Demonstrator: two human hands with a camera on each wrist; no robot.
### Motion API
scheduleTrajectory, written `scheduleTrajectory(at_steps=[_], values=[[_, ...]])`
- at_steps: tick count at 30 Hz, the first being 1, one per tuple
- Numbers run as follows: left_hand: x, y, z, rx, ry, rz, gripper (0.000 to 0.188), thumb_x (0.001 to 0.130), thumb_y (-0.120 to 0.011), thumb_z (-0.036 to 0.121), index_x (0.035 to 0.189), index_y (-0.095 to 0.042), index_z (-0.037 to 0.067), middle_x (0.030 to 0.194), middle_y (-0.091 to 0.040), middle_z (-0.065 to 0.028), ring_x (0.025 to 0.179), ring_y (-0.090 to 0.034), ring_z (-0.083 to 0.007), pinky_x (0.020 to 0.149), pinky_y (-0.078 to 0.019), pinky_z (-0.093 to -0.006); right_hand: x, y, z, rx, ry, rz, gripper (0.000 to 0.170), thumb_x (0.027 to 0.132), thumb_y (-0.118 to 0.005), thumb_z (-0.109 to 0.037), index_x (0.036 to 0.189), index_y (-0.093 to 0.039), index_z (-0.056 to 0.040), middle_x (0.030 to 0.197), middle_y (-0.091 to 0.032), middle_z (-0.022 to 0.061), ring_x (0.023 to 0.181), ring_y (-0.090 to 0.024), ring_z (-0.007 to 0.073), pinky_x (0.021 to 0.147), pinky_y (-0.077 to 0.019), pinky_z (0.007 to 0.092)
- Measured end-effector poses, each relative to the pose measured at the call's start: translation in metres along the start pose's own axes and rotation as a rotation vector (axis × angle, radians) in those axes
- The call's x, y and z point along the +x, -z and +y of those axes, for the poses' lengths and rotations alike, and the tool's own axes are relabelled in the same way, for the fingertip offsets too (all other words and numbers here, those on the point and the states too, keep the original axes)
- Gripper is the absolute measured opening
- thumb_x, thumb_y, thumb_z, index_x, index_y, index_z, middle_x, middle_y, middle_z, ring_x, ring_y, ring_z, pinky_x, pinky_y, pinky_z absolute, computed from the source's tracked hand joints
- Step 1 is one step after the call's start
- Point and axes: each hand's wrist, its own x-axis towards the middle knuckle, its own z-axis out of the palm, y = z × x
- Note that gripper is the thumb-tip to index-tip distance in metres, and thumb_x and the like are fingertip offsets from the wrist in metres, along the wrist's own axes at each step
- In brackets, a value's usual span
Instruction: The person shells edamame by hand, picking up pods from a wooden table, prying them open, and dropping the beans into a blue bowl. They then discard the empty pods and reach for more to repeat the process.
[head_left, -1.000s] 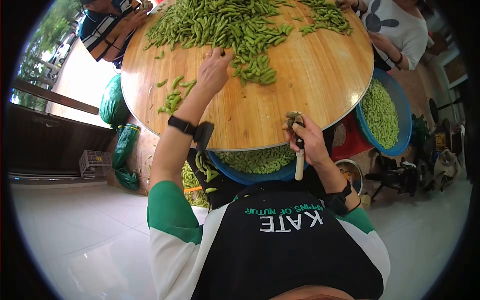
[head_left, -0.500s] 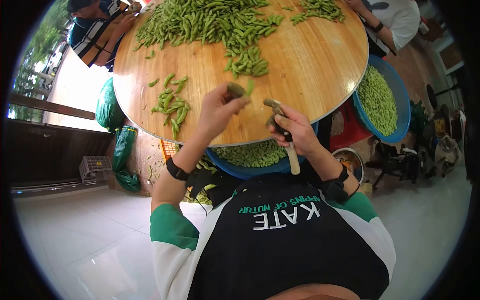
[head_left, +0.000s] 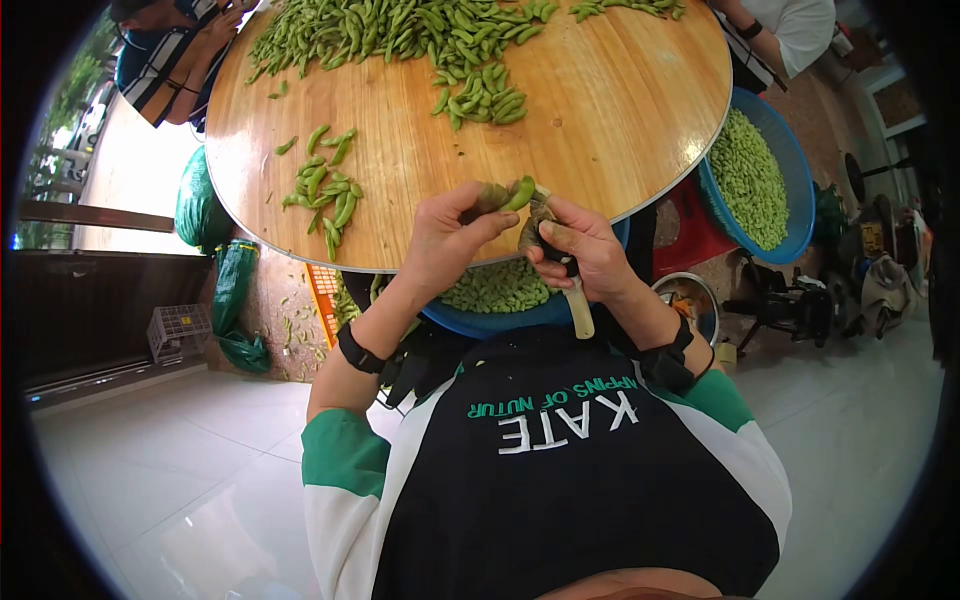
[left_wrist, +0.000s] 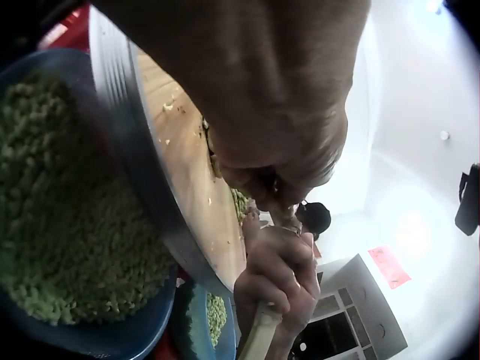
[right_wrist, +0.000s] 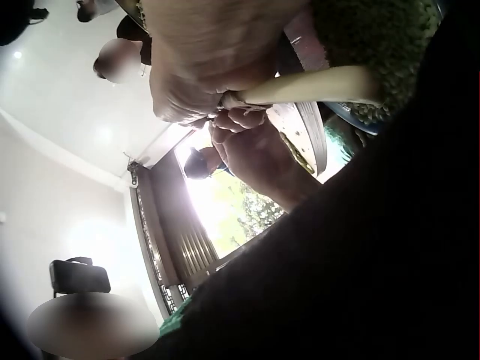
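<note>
In the head view the left hand (head_left: 447, 235) pinches a green pod (head_left: 519, 193) between thumb and fingers, over the near edge of the round table. Close beside it, nearly touching, the right hand (head_left: 588, 250) grips a tool with a pale handle (head_left: 580, 313) that points back toward the body. Dark coverings wrap some fingertips of both hands. The right wrist view shows the pale handle (right_wrist: 315, 85) sticking out of the right hand (right_wrist: 217, 56). Under the table edge sits a blue basin of shelled beans (head_left: 497, 288).
A large pod heap (head_left: 370, 35) covers the far side of the wooden table (head_left: 620, 110), with a small group of pods (head_left: 325, 190) at its left. Another blue basin (head_left: 800, 205) of beans stands at the right, near a red stool (head_left: 688, 232). Two people sit across.
The left hand has come back from the pod pile with a pod and moved right, up to the right hand. The right hand has shifted slightly left, still holding the tool.
</note>
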Motion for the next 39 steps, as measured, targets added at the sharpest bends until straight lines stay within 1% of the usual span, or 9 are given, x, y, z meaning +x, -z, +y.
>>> scheduleTrajectory(at_steps=[7, 12, 22, 24, 25, 27, 28, 35, 39], values=[[0.000, 0.001, 0.003, 0.303, -0.165, -0.006, 0.011, 0.082, -0.068, 0.002, 0.090, -0.062, -0.002, 0.072, -0.058, 0.0031, 0.063, -0.048, -0.0047, 0.056, -0.0389, -0.0203, -0.001, -0.004, -0.002, -0.047, 0.000, 0.104, 0.034, 0.095, -0.048, -0.011, 0.128, -0.046, -0.0020, 0.078, -0.056, 0.0067, 0.049, -0.040, 0.0062, 0.042, -0.0334, 0.0179], [0.008, 0.006, -0.011, -0.523, 0.282, -0.197, 0.014, 0.082, -0.068, 0.004, 0.095, -0.062, 0.005, 0.075, -0.059, 0.0011, 0.061, -0.055, -0.0066, 0.048, -0.0383, -0.0201, -0.003, 0.000, -0.006, 0.028, 0.003, 0.031, 0.028, 0.092, -0.054, -0.011, 0.119, -0.054, -0.0012, 0.079, -0.057, 0.0044, 0.049, -0.041, 0.0060, 0.040, -0.0319, 0.0184], [0.010, -0.005, -0.024, -0.992, 0.419, -0.372, 0.018, 0.084, -0.068, 0.011, 0.098, -0.060, 0.004, 0.078, -0.059, 0.0016, 0.059, -0.055, -0.0076, 0.046, -0.0390, -0.0235, -0.004, 0.012, -0.003, 0.278, -0.063, -0.063, 0.024, 0.093, -0.051, -0.010, 0.116, -0.054, -0.0015, 0.079, -0.056, 0.0077, 0.048, -0.039, 0.0073, 0.039, -0.0320, 0.0179], [0.011, -0.006, -0.020, 0.135, -0.098, -0.128, 0.019, 0.082, -0.068, 0.012, 0.097, -0.059, 0.003, 0.076, -0.059, -0.0020, 0.058, -0.057, -0.0151, 0.048, -0.0424, -0.0302, -0.005, 0.013, -0.003, 0.288, -0.103, 0.096, 0.023, 0.094, -0.050, -0.010, 0.115, -0.054, -0.0026, 0.080, -0.055, 0.0079, 0.050, -0.040, 0.0072, 0.039, -0.0322, 0.0179], [0.010, -0.008, -0.013, 0.135, -0.097, -0.130, 0.019, 0.082, -0.068, 0.012, 0.097, -0.059, 0.003, 0.076, -0.059, -0.0020, 0.058, -0.057, -0.0151, 0.048, -0.0424, -0.0302, -0.005, 0.014, -0.003, 0.288, -0.103, 0.097, 0.023, 0.094, -0.050, -0.010, 0.115, -0.054, -0.0026, 0.080, -0.055, 0.0079, 0.050, -0.040, 0.0072, 0.039, -0.0322, 0.0179], [0.004, -0.016, 0.002, 0.724, -0.562, 0.016, 0.020, 0.078, -0.067, 0.009, 0.096, -0.059, 0.002, 0.071, -0.056, -0.0086, 0.059, -0.058, -0.0256, 0.052, -0.0452, -0.0359, -0.006, 0.013, 0.000, 0.309, -0.134, 0.081, 0.021, 0.094, -0.050, -0.012, 0.113, -0.053, -0.0037, 0.080, -0.054, 0.0079, 0.052, -0.039, 0.0070, 0.039, -0.0315, 0.0173], [0.003, -0.017, 0.002, 0.823, -0.641, 0.042, 0.022, 0.075, -0.065, 0.007, 0.096, -0.060, 0.004, 0.069, -0.053, -0.0127, 0.061, -0.057, -0.0325, 0.054, -0.0463, -0.0388, -0.006, 0.013, 0.001, 0.311, -0.146, 0.072, 0.021, 0.094, -0.050, -0.012, 0.113, -0.053, -0.0037, 0.080, -0.054, 0.0079, 0.052, -0.039, 0.0070, 0.039, -0.0315, 0.0173], [0.007, -0.007, 0.013, 0.506, -0.474, -0.079, 0.015, 0.077, -0.067, 0.011, 0.083, -0.060, -0.001, 0.066, -0.057, -0.0139, 0.056, -0.056, -0.0293, 0.051, -0.0455, -0.0355, -0.007, 0.008, 0.006, 0.337, -0.127, -0.008, 0.019, 0.094, -0.049, -0.013, 0.111, -0.048, -0.0042, 0.080, -0.052, 0.0078, 0.051, -0.037, 0.0059, 0.038, -0.0296, 0.0161], [0.009, -0.010, 0.006, 0.371, -0.342, -0.093, 0.016, 0.084, -0.065, 0.013, 0.081, -0.062, -0.002, 0.061, -0.054, -0.0104, 0.052, -0.053, -0.0162, 0.048, -0.0426, -0.0291, -0.010, 0.004, 0.002, 0.260, -0.035, 0.041, 0.021, 0.094, -0.049, -0.012, 0.114, -0.050, -0.0036, 0.081, -0.053, 0.0084, 0.050, -0.037, 0.0059, 0.039, -0.0305, 0.0165]])
